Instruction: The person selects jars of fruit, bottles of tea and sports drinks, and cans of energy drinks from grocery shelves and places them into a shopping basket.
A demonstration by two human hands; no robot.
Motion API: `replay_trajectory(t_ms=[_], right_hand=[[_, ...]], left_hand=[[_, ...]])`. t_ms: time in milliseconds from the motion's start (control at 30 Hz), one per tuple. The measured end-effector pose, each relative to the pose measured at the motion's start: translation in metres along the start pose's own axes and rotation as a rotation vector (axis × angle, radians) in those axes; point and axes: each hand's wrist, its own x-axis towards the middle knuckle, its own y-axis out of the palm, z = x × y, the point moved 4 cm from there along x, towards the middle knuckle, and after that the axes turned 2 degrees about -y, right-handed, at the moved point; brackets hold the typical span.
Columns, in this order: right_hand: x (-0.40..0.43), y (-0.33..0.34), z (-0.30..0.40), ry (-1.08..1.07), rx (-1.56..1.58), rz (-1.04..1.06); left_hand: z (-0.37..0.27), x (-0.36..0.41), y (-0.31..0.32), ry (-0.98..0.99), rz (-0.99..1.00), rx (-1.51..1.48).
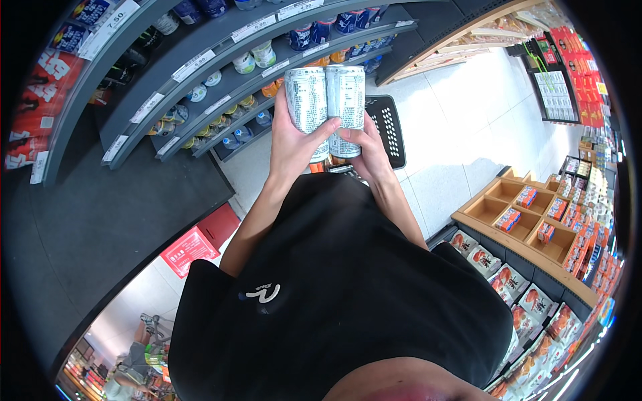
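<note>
Two tall, light-coloured drink cans stand side by side in front of me, with small print on the sides facing me. Around the left can (307,108) my left hand (302,143) is closed, its thumb across the lower front. The right can (346,100) is in my right hand (371,150), whose thumb also lies over the can's lower front. Both thumb tips nearly meet between the cans. Below and behind them, partly hidden, is a black shopping basket (388,131) with holes in its side.
Grey store shelves (200,75) with bottles, cans and price tags curve along the left and front. Wooden bins (521,220) with small boxes and bagged food (511,280) stand at the right. A red box (218,225) lies at the left. Another person (133,368) is at the lower left.
</note>
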Motion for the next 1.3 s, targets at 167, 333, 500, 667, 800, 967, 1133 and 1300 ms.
replay_trajectory(t_ms=[167, 333, 500, 667, 800, 967, 1133, 1300], right_hand=[[0.0013, -0.0010, -0.0017, 0.006, -0.012, 0.014], [0.0012, -0.0013, -0.0017, -0.002, -0.004, 0.010], [0.0008, -0.0023, -0.0024, -0.006, 0.007, 0.006], [0.0008, -0.0036, -0.0028, -0.008, 0.031, 0.022], [0.0004, -0.0036, -0.0033, -0.011, 0.023, 0.022], [0.0000, -0.0012, -0.0024, -0.008, 0.016, 0.024], [-0.0002, -0.0003, -0.0026, 0.004, 0.017, 0.008], [0.0009, -0.0029, -0.0041, 0.008, 0.030, 0.012]], left_hand=[[-0.0017, -0.0005, -0.0010, 0.004, -0.007, 0.028], [-0.0013, -0.0002, -0.0009, 0.003, -0.005, 0.023], [-0.0014, -0.0007, 0.0006, -0.007, -0.007, 0.014], [-0.0040, -0.0005, 0.0016, 0.008, -0.010, 0.025], [-0.0057, -0.0001, 0.0016, 0.009, -0.013, 0.052], [-0.0033, -0.0009, 0.0005, 0.012, -0.016, 0.040], [0.0028, 0.0000, -0.0022, 0.022, -0.020, 0.066], [0.0015, -0.0002, -0.0019, -0.001, -0.023, 0.069]])
